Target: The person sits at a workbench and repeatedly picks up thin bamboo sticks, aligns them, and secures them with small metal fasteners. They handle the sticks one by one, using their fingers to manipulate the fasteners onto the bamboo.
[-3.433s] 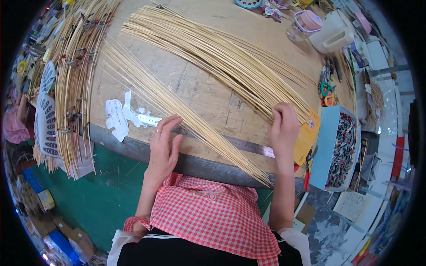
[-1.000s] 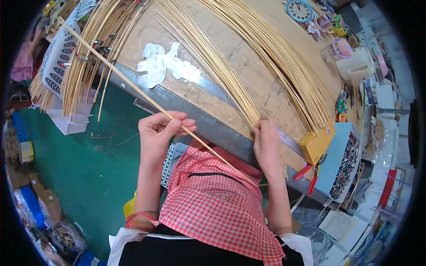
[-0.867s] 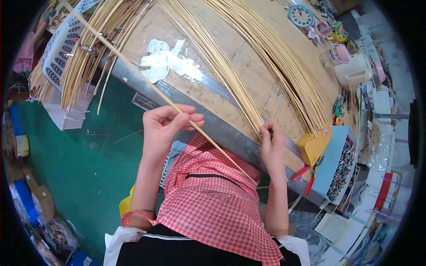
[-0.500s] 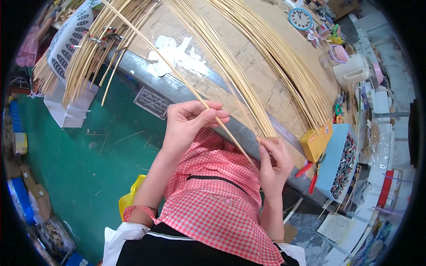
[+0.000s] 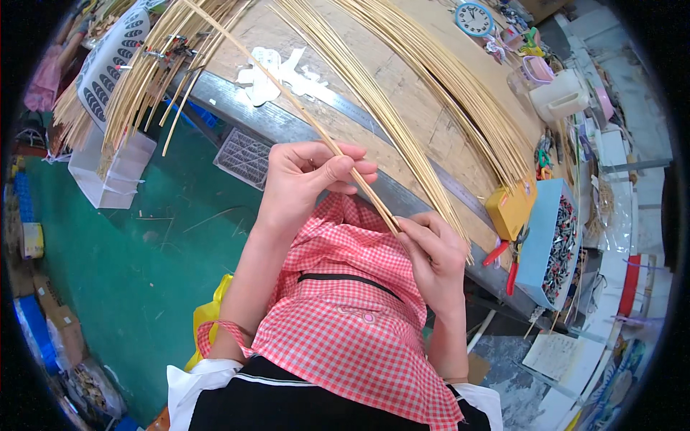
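Note:
A long, thin bamboo-like stick (image 5: pixel 262 66) slants from the upper left down to my hands. My left hand (image 5: pixel 298 179) pinches it between thumb and fingers partway along. Near its lower end, my right hand (image 5: pixel 435 260) closes thumb and forefinger on it, just above my apron. Between the hands the stick looks doubled, as if two strips lie side by side. Just beyond my hands, one bundle of similar sticks (image 5: pixel 381 104) lies on the wooden table (image 5: pixel 316 39). A thicker bundle (image 5: pixel 460 100) rests farther right.
A metal edge (image 5: pixel 273 126) borders the table. At the right are a yellow block (image 5: pixel 512 210), red-handled pliers (image 5: pixel 512 276) and a pale blue box (image 5: pixel 550 241) of small clips. More sticks (image 5: pixel 144 93) overhang the table at the left, near clamps (image 5: pixel 172 50) and a white basket (image 5: pixel 111 65).
My right hand has moved left and down, bringing a separate thin strip against the stick near its lower end. My left hand keeps its pinch in nearly the same place.

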Action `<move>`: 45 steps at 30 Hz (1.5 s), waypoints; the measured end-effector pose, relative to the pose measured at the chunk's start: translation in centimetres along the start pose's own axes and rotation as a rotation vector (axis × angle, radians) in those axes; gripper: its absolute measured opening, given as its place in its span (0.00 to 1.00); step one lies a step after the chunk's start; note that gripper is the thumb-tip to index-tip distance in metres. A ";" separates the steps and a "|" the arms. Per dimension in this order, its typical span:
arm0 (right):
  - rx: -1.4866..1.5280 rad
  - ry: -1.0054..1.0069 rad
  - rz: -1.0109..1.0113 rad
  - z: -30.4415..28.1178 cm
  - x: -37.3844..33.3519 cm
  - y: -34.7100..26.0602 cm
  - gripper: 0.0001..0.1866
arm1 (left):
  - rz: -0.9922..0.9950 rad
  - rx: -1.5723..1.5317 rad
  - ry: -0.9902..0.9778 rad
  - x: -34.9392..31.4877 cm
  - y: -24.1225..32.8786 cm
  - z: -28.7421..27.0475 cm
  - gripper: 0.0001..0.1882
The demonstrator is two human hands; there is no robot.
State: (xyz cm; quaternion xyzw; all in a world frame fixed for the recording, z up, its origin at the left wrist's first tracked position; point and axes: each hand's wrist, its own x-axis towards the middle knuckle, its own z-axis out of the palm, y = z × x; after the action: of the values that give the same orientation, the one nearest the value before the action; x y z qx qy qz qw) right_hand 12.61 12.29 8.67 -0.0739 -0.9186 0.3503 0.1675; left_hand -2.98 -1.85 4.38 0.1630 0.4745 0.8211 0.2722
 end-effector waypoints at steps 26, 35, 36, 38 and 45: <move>0.630 0.392 -0.171 -2.8 6.4 -2.0 0.03 | 0.420 0.556 -0.365 1.4 2.8 5.0 0.13; 0.496 0.404 -0.177 -1.5 6.3 -0.7 0.04 | 0.552 0.649 -0.264 3.1 0.3 5.0 0.06; 0.482 0.378 -0.153 -1.1 6.2 0.0 0.04 | 0.529 0.660 -0.268 3.2 -0.5 4.7 0.05; 0.493 0.338 -0.068 -0.4 5.7 1.2 0.04 | 0.482 0.683 -0.276 3.3 -1.8 4.0 0.05; 0.374 0.270 0.037 1.0 5.1 4.6 0.04 | 0.366 0.721 -0.300 3.6 -4.7 3.0 0.05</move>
State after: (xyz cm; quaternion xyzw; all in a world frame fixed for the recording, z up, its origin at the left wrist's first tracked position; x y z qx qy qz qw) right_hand 7.55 16.39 6.18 -0.1045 -0.8055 0.5042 0.2934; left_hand -2.89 4.31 1.80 0.4465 0.6495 0.6049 0.1136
